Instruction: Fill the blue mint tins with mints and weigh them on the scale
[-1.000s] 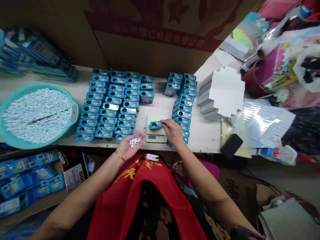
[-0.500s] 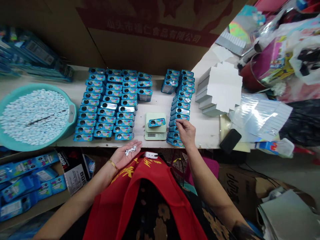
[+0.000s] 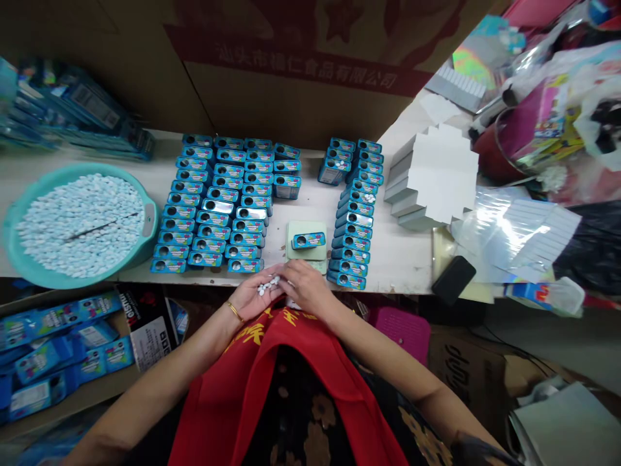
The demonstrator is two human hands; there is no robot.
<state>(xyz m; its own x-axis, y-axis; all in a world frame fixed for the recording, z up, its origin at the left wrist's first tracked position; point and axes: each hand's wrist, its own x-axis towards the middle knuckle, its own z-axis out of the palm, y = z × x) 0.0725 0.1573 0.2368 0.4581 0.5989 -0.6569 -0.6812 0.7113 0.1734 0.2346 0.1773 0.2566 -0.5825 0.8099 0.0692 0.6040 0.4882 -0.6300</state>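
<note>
Cupped palm up above the red apron, my left hand (image 3: 252, 298) holds several small white candies (image 3: 268, 285). My right hand (image 3: 305, 285) reaches over the left palm with its fingers bent together at the candies; whether a candy is between the fingertips is hidden. Just beyond my hands, a blue candy tin (image 3: 309, 240) lies on a small pale green scale (image 3: 293, 228), whose display is partly covered by my right hand. To the right runs a column of blue tins (image 3: 352, 231), a few with white candies on top. Several more columns of tins (image 3: 211, 232) stand left of the scale.
A turquoise basin (image 3: 151, 217) full of white candies, with a dark stick on them, stands at the left. Stacked white card pieces (image 3: 436, 175) and a black phone (image 3: 453, 279) are on the right. A large cardboard box (image 3: 291, 97) walls off the back.
My right hand has left the right-hand column of tins and come left to the candies in my left palm. A white candy now shows on a tin near that column's front. The view has shifted slightly.
</note>
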